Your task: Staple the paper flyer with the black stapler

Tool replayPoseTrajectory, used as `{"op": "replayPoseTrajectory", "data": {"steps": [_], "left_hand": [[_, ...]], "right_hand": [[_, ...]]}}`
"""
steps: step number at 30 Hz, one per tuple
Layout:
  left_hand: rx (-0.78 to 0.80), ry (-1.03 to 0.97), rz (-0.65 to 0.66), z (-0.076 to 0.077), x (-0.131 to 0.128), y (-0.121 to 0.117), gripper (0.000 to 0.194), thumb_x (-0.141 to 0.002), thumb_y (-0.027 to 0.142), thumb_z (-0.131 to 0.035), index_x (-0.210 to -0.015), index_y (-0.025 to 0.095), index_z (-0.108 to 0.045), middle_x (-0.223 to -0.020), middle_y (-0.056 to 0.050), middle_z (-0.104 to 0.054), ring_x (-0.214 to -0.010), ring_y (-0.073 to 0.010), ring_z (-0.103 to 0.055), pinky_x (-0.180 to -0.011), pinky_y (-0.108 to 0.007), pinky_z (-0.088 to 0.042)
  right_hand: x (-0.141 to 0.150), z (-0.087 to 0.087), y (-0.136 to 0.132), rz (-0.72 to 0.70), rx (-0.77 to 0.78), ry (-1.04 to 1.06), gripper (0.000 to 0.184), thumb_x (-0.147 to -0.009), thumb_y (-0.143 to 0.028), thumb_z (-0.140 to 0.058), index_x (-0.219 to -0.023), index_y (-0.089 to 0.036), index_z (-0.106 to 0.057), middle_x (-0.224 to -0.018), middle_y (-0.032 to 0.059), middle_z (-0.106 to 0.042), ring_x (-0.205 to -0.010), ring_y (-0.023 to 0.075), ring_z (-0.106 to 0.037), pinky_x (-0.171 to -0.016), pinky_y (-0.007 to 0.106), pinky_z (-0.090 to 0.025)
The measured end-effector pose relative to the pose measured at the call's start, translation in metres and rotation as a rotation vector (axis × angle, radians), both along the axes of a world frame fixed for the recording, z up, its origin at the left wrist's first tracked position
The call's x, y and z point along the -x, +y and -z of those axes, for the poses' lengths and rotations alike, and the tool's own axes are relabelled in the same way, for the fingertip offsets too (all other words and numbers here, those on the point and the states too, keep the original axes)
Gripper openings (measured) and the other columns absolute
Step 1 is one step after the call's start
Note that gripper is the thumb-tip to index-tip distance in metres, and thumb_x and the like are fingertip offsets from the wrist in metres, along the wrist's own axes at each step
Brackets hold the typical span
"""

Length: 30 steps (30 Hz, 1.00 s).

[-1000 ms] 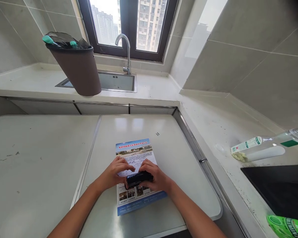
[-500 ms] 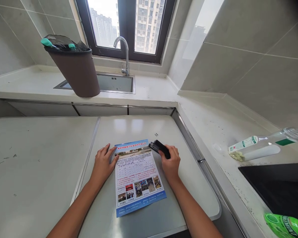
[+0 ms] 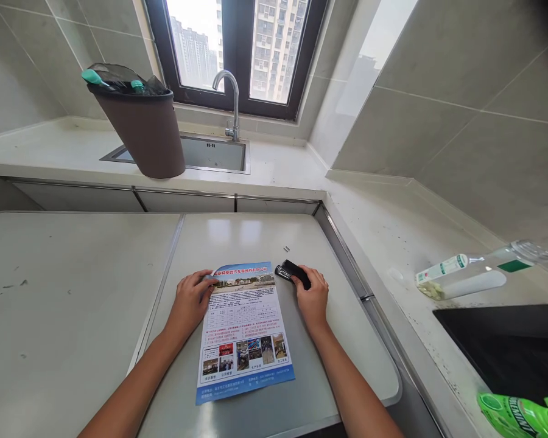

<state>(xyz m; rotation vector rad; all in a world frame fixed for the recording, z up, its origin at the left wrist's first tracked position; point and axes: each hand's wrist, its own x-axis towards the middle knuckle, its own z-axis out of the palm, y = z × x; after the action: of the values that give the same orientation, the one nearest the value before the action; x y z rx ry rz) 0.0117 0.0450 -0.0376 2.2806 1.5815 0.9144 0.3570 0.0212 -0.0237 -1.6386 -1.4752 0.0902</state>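
A printed flyer (image 3: 244,328) with a blue bottom band and small photos lies on the white table. My left hand (image 3: 192,301) pinches its upper left edge, thumb on top, and that corner curls up slightly. In my right hand (image 3: 314,298) is a small black stapler (image 3: 295,274), its front end pointing left beside the flyer's upper right corner. The stapler and the paper are apart. Just beyond the stapler, small loose staples (image 3: 287,249) rest on the tabletop.
A brown trash bin (image 3: 141,134) stands on the counter by the sink (image 3: 214,152) and faucet (image 3: 235,103). On the right counter are a clear bottle (image 3: 479,271) on its side, a black panel (image 3: 506,347) and a green container (image 3: 516,417). Dark specks dot the left tabletop.
The flyer's lower end has swung left, and its upper left corner now bends up. My left fingers have closed on that edge. The stapler has stayed nearly in place.
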Motion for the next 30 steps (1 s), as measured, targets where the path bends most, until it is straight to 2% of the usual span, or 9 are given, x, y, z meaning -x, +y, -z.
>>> {"op": "replayPoseTrajectory", "data": {"steps": [4,6,9,11,14,18,21,24,30], "left_hand": [[0.027,-0.122,0.038,-0.001,-0.001,0.000,0.030,-0.100,0.029,-0.051,-0.107,0.025,-0.079,-0.128,-0.011,-0.064,-0.112,-0.0279,-0.067,-0.098,-0.048,-0.056],[0.033,-0.161,0.043,0.000,-0.001,0.001,0.031,-0.100,0.028,-0.049,-0.108,0.023,-0.079,-0.131,-0.012,-0.062,-0.106,-0.0251,-0.069,-0.094,-0.045,-0.059],[0.023,-0.148,0.042,0.000,-0.002,0.001,0.033,-0.099,0.026,-0.048,-0.110,0.025,-0.079,-0.129,-0.011,-0.067,-0.105,-0.0268,-0.068,-0.094,-0.047,-0.058],[0.032,-0.145,0.043,-0.004,-0.002,0.001,0.031,-0.099,0.028,-0.051,-0.114,0.026,-0.079,-0.124,-0.009,-0.071,-0.110,-0.0289,-0.066,-0.096,-0.048,-0.056],[0.081,-0.202,0.028,-0.013,-0.001,-0.002,0.027,-0.097,0.033,-0.059,-0.116,0.025,-0.076,-0.124,-0.009,-0.071,-0.109,-0.0275,-0.066,-0.091,-0.043,-0.056],[0.070,-0.286,-0.055,-0.024,0.001,-0.005,0.020,-0.091,0.038,-0.069,-0.105,0.024,-0.073,-0.117,-0.008,-0.071,-0.105,-0.0270,-0.065,-0.086,-0.039,-0.054],[0.091,-0.416,-0.084,-0.028,0.001,-0.006,0.020,-0.090,0.040,-0.071,-0.101,0.024,-0.070,-0.111,-0.006,-0.069,-0.098,-0.0244,-0.066,-0.078,-0.035,-0.055],[0.182,-0.616,-0.082,-0.030,-0.001,-0.007,0.027,-0.091,0.045,-0.071,-0.105,0.022,-0.068,-0.116,-0.006,-0.064,-0.092,-0.0205,-0.069,-0.071,-0.029,-0.058],[0.309,-0.886,-0.129,-0.033,-0.004,-0.010,0.046,-0.081,0.053,-0.082,-0.109,0.020,-0.066,-0.134,-0.010,-0.059,-0.097,-0.0237,-0.076,-0.074,-0.030,-0.064]], "right_hand": [[0.002,-0.002,0.001,-0.092,-0.019,-0.039,0.034,-0.099,-0.021,-0.051,-0.129,-0.023,-0.066,-0.125,0.0092,-0.072,-0.115,0.0286,-0.062,-0.111,0.054,-0.037],[0.003,-0.004,0.001,-0.135,-0.021,-0.033,0.039,-0.099,-0.017,-0.046,-0.133,-0.024,-0.065,-0.128,0.0093,-0.070,-0.118,0.0281,-0.061,-0.111,0.053,-0.038],[0.004,-0.005,0.001,-0.152,0.008,-0.019,0.042,-0.099,-0.017,-0.042,-0.135,-0.026,-0.064,-0.128,0.0090,-0.069,-0.118,0.0284,-0.058,-0.108,0.052,-0.041],[0.003,-0.006,-0.001,-0.147,0.048,-0.021,0.042,-0.099,-0.018,-0.042,-0.134,-0.026,-0.064,-0.128,0.0081,-0.068,-0.119,0.0284,-0.057,-0.109,0.053,-0.038],[0.004,-0.008,-0.003,-0.143,0.096,-0.016,0.041,-0.099,-0.019,-0.042,-0.132,-0.027,-0.064,-0.128,0.0072,-0.067,-0.119,0.0278,-0.057,-0.109,0.052,-0.034],[0.006,-0.012,-0.004,-0.144,0.113,-0.002,0.036,-0.103,-0.025,-0.042,-0.131,-0.027,-0.064,-0.127,0.0070,-0.067,-0.119,0.0271,-0.056,-0.108,0.050,-0.033],[0.008,-0.013,-0.004,-0.135,0.112,-0.017,0.030,-0.104,-0.034,-0.047,-0.126,-0.027,-0.066,-0.123,0.0069,-0.068,-0.117,0.0271,-0.057,-0.107,0.049,-0.032],[0.009,-0.015,-0.005,-0.152,0.104,-0.035,0.029,-0.104,-0.040,-0.049,-0.121,-0.027,-0.068,-0.118,0.0072,-0.069,-0.111,0.0272,-0.058,-0.103,0.047,-0.034],[0.008,-0.019,-0.008,-0.243,0.120,-0.044,0.026,-0.105,-0.040,-0.050,-0.114,-0.027,-0.070,-0.112,0.0056,-0.070,-0.105,0.0257,-0.059,-0.098,0.044,-0.035]]}}
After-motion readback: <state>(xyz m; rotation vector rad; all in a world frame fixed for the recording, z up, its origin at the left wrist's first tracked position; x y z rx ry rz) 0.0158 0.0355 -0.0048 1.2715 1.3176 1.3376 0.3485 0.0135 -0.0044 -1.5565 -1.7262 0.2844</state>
